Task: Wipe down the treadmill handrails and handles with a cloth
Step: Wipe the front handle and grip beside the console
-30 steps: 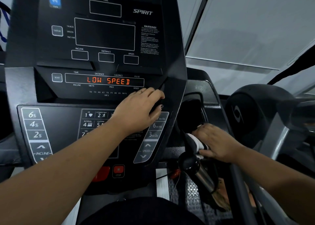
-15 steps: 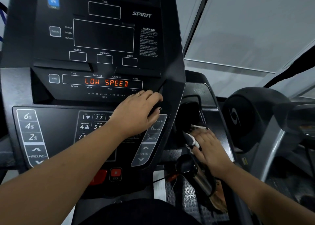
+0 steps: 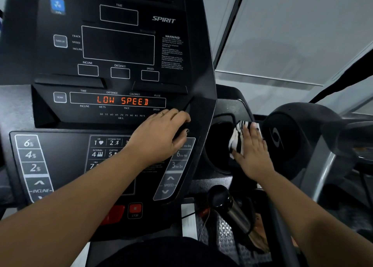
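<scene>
Left hand [image 3: 161, 137] gripped the console [image 3: 60, 161] ridge, fingers curled over, thumb beneath. Right hand [image 3: 252, 151] lay flat, fingers [image 3: 253, 131] straight, pressing the cloth [image 3: 237, 137] (black-and-white striped) against the cup-holder surround [image 3: 242, 105].

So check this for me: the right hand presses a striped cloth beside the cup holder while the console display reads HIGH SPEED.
Not quite. In the head view the display reads LOW SPEED, not HIGH SPEED. The rest stands: the right hand presses the striped cloth beside the cup holder.
</scene>
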Available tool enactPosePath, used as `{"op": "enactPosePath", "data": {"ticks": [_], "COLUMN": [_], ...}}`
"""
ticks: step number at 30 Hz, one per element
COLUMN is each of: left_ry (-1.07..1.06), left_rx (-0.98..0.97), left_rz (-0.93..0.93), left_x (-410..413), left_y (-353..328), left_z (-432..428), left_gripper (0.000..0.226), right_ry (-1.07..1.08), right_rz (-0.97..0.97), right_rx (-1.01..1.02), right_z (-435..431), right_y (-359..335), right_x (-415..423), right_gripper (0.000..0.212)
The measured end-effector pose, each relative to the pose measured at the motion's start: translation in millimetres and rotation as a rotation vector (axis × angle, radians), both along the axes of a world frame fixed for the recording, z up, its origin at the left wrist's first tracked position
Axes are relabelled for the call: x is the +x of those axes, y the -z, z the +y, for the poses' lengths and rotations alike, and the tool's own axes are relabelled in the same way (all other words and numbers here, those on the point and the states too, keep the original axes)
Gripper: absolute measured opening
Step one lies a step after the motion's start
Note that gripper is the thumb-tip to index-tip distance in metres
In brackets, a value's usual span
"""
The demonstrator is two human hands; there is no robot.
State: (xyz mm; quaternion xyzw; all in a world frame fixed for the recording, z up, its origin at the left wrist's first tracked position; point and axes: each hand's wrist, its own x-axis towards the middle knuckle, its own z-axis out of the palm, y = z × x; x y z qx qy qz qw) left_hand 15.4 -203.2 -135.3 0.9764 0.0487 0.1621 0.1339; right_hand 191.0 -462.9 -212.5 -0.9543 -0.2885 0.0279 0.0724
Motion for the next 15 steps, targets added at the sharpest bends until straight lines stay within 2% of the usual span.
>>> {"op": "enactPosePath", "data": {"ticks": [4,7,11,15], "left_ry": [0.000,0.003,0.002,0.005], "left_rx": [-0.002,0.000,-0.002,-0.001], "left_rz": [0.003,0.002,-0.001,-0.004], "left_x": [-1,-2,-3,-3], "left_y": [0,-1,-2,-1], "left_z": [0,-1,-1,-1], "left_gripper": [0.031,0.031,0.031,0.032], "right_ry": [0.042,-0.078,-0.262,-0.303], "right_rz": [0.003,-0.010,-0.043,-0.039], "right_rx": [0.028,-0.022,-0.053,0.025], "right_z": [10,3,-11,-11], "right_y": [-3,-7,-13,-15], "right_x": [2,-1,-15,-45], "right_gripper": [0.086,0.078,0.055,0.057]}}
